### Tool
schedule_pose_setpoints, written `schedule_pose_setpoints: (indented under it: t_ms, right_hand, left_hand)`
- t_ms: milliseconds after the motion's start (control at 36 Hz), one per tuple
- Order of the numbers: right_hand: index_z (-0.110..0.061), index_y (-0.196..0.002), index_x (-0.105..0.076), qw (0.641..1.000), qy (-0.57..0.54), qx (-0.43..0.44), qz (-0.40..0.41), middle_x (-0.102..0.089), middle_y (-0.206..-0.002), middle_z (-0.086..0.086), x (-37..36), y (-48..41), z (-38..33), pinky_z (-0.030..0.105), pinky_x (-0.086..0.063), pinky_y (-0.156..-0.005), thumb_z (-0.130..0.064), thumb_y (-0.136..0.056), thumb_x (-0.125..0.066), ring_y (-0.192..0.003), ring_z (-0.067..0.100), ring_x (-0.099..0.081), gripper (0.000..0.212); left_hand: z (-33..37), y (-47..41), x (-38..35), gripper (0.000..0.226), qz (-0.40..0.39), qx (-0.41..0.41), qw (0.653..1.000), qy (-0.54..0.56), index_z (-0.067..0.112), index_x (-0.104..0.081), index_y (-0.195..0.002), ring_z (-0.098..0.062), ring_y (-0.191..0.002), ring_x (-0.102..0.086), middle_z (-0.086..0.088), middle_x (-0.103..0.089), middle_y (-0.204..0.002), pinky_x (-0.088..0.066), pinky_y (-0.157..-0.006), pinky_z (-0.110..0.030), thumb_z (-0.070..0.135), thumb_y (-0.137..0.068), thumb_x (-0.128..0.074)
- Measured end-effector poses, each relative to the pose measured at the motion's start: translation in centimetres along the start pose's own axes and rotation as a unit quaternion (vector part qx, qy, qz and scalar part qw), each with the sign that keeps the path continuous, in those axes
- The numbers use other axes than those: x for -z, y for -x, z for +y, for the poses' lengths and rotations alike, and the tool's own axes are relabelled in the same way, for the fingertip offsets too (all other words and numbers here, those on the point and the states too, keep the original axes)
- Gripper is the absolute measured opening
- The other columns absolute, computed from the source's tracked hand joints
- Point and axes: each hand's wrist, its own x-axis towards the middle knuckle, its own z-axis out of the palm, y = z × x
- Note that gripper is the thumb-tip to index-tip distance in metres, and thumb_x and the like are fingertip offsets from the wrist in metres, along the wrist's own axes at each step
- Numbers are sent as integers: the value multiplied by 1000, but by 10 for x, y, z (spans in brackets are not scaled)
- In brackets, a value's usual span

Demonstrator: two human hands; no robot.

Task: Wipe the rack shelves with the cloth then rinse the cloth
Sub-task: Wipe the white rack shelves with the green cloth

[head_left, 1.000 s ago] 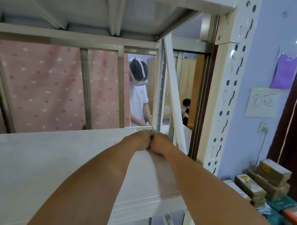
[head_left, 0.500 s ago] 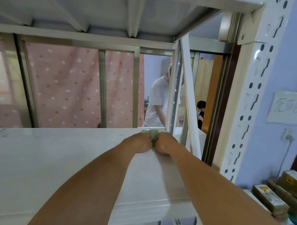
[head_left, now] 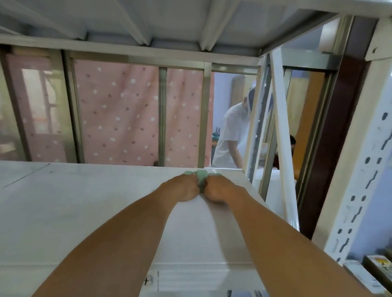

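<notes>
Both my arms reach across the white rack shelf (head_left: 64, 210) to its far edge. My left hand (head_left: 181, 188) and my right hand (head_left: 218, 191) lie side by side, fists closed, pressing a pale green cloth (head_left: 201, 179) onto the shelf board. Only small folds of the cloth show between and beyond my knuckles; the rest is hidden under my hands. The shelf above (head_left: 151, 14) roofs the space.
The perforated white rack upright (head_left: 370, 156) stands at the right, with a slanted white brace (head_left: 281, 134) behind it. Cardboard boxes (head_left: 369, 275) are stacked at lower right. Beyond the rack hangs a pink dotted curtain (head_left: 124, 113), and a person in white (head_left: 230, 136) bends over.
My hands and the cloth have slid left along the shelf's far edge, away from the rear upright. The person behind has bent forward and moved right.
</notes>
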Motion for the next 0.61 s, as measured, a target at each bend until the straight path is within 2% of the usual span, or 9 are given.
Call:
schedule_pose_setpoints:
  t_ms: [250,389,472,556,611]
  right_hand:
    - [-13,-145,-47,999,-35,18,8,-50,-144,13,-14,-14,-54,44,-36,-113,-29,-102,-45,-129,30,-50,46]
    - [-11,-152,-36,999,-32,24,2,-39,-153,14,-22,-25,-83,40,-29,-117,-31,-103,-43,-139,31,-39,54]
    - [-9,-156,-28,999,-26,25,-26,-30,-160,13,-25,-31,-101,37,-24,-119,-30,-105,-40,-145,29,-31,56]
    - [-12,-158,-22,998,-24,34,-37,-23,-163,12,-27,-36,-119,38,-20,-120,-34,-105,-38,-148,28,-25,59]
    - [-11,-159,-14,998,-20,40,-43,-13,-166,11,-31,-40,-132,40,-15,-123,-37,-105,-34,-152,28,-16,63]
  left_hand:
    - [-46,30,19,44,19,-8,1000,-9,23,-40,-148,-27,-133,-46,-6,-44,-151,-33,-112,-38,29,-105,-31]
    - [-75,35,27,44,11,9,1000,-18,22,-44,-146,-27,-129,-49,-7,-48,-147,-36,-109,-36,29,-104,-29]
    - [-91,42,33,49,13,21,1000,-6,27,-37,-150,-27,-134,-45,-4,-40,-154,-32,-114,-38,35,-103,-28]
    - [-110,47,37,50,12,26,999,-17,28,-33,-152,-26,-138,-41,-3,-36,-157,-30,-116,-40,35,-103,-28]
    - [-122,52,42,49,9,35,999,-27,24,-36,-151,-27,-135,-45,-6,-40,-154,-34,-114,-38,32,-103,-29]
